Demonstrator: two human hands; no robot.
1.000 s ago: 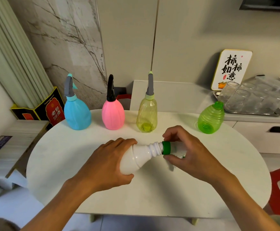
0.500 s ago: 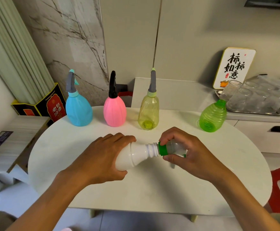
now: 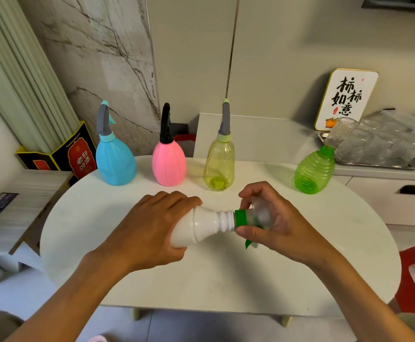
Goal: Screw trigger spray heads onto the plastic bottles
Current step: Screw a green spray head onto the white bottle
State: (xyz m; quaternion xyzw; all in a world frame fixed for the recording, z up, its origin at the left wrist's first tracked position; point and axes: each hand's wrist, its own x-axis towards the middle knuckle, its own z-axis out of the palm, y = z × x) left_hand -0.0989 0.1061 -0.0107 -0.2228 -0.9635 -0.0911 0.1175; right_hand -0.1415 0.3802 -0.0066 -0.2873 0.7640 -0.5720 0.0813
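White bottle (image 3: 196, 229) lay sideways above the desk (image 3: 226, 275), left hand (image 3: 149, 228) wrapped round its body; right hand (image 3: 275, 225) fingers (image 3: 244, 234) pinched the green-collared spray head (image 3: 241, 218) at the neck. Likely light, smooth, thin-walled (grip the body gently).

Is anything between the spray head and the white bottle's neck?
Nothing visible. The spray head's green collar already sits at the white bottle's ribbed neck. The right hand wraps the head; the left hand grips the body.

white oval table (image 3: 226, 280); blue (image 3: 115, 164), pink (image 3: 169, 164), yellow (image 3: 218, 166), green bottles (image 3: 314, 170) on it
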